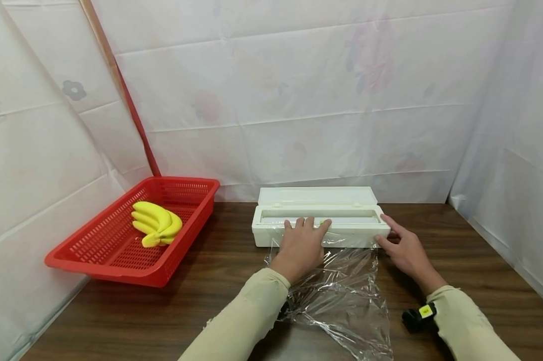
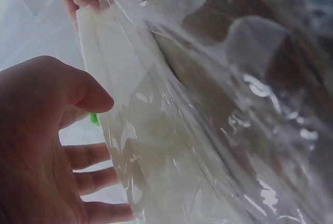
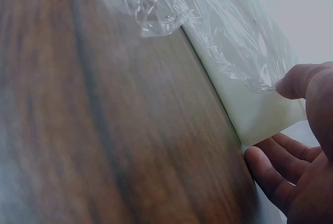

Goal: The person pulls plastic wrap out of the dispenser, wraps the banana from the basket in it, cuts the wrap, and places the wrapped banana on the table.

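Two hands worked at a white plastic cling-film dispenser box (image 1: 321, 224) that sat open near the back of the dark wooden table (image 1: 185, 301), its lid tipped back toward the draped white backdrop. The left hand (image 1: 300, 245) lay flat with straight fingers along the box's front edge, next to a small green slider (image 1: 322, 221), pressing the film down there. The right hand (image 1: 404, 248) rested at the box's right end, fingers relaxed and extended, thumb on the front corner; neither hand pinched anything.

A sheet of clear cling film (image 1: 339, 296) ran out from the box toward the person and lay crumpled on the table between the forearms. It looked feather-light, limp and clingy, likely to fold onto itself and tear easily; taking it by the free edge with both hands spread apart would probably keep it flat. The box seemed light and rigid, apt to slide unless held down.

Off to the left stood a red perforated basket (image 1: 95, 260) holding a bunch of yellow bananas (image 1: 156, 223). A yellow tag on the right wrist band (image 1: 426, 311) carried marks too small to read; no other writing showed.
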Available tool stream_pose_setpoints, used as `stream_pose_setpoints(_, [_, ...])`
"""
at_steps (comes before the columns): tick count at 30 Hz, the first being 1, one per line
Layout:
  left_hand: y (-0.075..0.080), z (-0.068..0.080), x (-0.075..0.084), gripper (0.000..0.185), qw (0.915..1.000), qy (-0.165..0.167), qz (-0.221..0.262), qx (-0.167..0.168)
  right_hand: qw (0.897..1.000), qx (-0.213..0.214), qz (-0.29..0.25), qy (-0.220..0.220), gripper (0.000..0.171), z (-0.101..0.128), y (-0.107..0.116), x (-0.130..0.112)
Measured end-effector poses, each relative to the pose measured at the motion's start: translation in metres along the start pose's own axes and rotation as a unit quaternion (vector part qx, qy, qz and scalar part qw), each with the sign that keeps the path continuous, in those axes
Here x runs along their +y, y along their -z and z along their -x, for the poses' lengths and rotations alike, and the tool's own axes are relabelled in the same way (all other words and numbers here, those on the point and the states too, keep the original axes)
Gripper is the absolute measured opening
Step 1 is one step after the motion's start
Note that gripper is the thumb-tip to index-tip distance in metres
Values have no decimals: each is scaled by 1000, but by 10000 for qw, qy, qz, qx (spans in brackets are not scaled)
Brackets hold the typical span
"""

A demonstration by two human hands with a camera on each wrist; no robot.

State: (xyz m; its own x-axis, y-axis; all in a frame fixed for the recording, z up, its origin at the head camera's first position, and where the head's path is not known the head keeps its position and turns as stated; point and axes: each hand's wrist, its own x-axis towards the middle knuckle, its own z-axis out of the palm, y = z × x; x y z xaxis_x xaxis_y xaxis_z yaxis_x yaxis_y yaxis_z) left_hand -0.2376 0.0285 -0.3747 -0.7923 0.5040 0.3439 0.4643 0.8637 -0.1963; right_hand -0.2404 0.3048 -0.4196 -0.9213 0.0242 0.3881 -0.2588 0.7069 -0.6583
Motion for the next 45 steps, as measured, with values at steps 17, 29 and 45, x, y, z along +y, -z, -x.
stream_pose_setpoints(17, [4,-3,-8,65,9994,-23,113,-334,10000,-31,-90,-23,63,-1,0,1])
stream_pose_setpoints(29, [0,-1,-25,46,9981,-131,391,466,9995,-155,-183,-193,64,0,2,-3])
stream_pose_setpoints(45, [-4,15,-49,44,9940,26,846,694,9994,-115,-275,-182,64,0,-1,-1])
